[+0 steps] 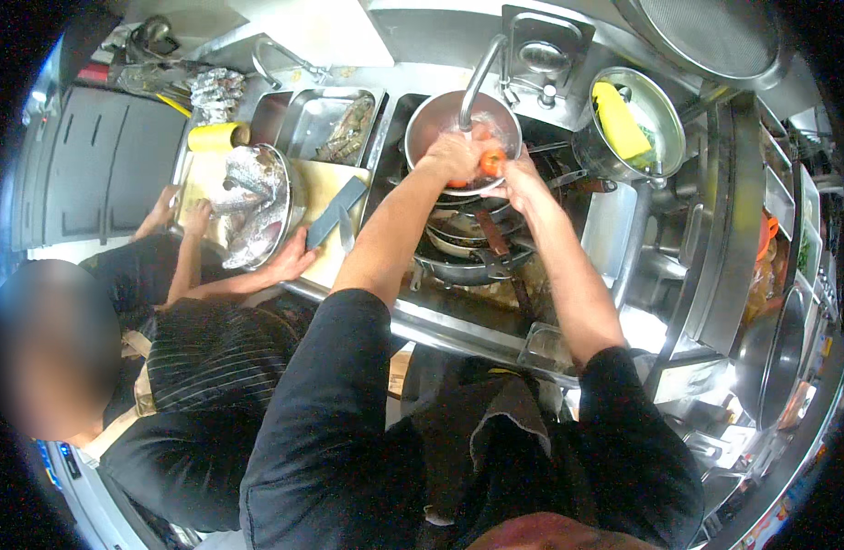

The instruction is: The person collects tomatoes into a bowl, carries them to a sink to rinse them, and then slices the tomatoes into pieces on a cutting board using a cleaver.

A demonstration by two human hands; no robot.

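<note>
A metal bowl (420,128) stands under the running faucet (484,81) in the sink, with several red tomatoes and water in it. My left hand (452,157) reaches over the near rim into the bowl among the tomatoes; its fingers are mostly hidden. At the near right rim, my right hand (519,183) is closed round the bowl's edge. A tomato (492,163) shows between my two hands, close to the right one. Beneath the bowl are stacked dirty pans (458,261) with dark handles.
To the left, a co-worker's hands (292,260) work beside a bowl of fish (257,215) on a cutting board (325,266), where a knife (346,229) and a grey block (336,213) lie. A pot (665,115) with a yellow cloth (622,121) stands right of the sink.
</note>
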